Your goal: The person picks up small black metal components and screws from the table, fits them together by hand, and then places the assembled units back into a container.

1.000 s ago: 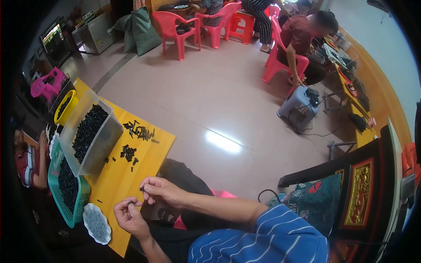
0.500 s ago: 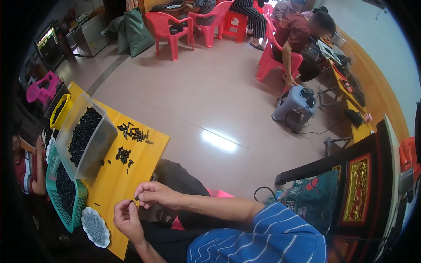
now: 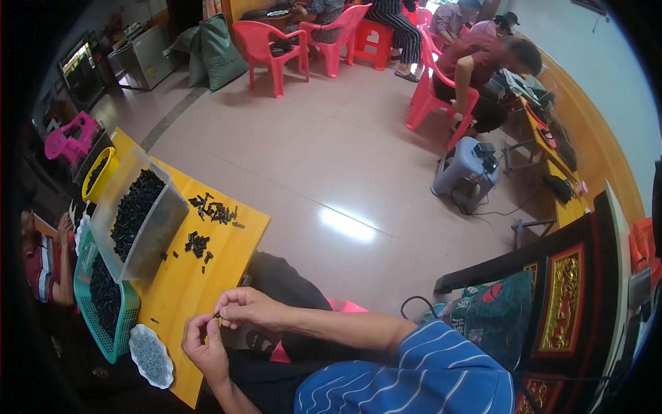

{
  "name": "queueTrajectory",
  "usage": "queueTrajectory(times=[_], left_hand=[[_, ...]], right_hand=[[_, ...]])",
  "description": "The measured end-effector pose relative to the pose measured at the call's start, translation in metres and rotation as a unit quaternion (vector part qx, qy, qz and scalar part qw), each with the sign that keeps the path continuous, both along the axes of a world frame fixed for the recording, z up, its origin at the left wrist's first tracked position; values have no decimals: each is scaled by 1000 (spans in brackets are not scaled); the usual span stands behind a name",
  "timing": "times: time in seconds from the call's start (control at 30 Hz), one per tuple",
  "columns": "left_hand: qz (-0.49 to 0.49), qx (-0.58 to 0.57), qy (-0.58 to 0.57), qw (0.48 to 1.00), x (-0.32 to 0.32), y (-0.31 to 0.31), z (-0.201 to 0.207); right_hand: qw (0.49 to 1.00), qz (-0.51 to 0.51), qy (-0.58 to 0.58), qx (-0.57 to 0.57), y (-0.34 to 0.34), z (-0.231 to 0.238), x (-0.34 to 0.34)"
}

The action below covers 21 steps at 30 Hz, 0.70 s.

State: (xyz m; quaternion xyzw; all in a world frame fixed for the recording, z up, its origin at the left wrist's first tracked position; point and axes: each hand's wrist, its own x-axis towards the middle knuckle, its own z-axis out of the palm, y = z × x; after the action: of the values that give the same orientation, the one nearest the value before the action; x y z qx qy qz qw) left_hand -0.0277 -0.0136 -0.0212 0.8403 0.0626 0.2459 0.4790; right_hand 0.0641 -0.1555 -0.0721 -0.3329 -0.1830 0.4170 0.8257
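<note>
My left hand (image 3: 205, 350) and my right hand (image 3: 248, 308) meet just off the near edge of the yellow table (image 3: 165, 298). Their fingertips pinch a small black part (image 3: 218, 315) between them; most of it is covered by the fingers. Loose black tubular pieces (image 3: 197, 243) lie in a small pile on the tabletop, with a second pile (image 3: 215, 211) farther off. Beside my left hand, a white scalloped dish (image 3: 134, 334) holds many tiny silvery pieces. One thin dark piece (image 3: 154, 320) rests alone near the dish.
A clear plastic bin (image 3: 160, 238) full of black pieces stands on the table, beside a green basket (image 3: 129, 307) and a yellow bowl (image 3: 109, 178). Across the floor, a person sits on a pink chair (image 3: 441, 96) near a grey stool (image 3: 455, 162) with cables. A carved dark panel (image 3: 552, 303) stands right.
My fingertips have drawn closer together around the black part. Across the room, the seated person's hand has come off the grey stool.
</note>
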Motion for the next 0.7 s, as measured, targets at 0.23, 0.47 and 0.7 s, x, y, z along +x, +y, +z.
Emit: queueTrajectory(times=[0.23,0.47,0.7], left_hand=[[-4,98,-4,995,2,-9,30],[-87,175,24,980,1,3,45],[-176,101,40,978,6,16,50]], right_hand=[[1000,-20,-15,-17,0,-1,-1],[996,61,49,-34,-2,-6,0],[990,121,50,-46,-5,-1,2]])
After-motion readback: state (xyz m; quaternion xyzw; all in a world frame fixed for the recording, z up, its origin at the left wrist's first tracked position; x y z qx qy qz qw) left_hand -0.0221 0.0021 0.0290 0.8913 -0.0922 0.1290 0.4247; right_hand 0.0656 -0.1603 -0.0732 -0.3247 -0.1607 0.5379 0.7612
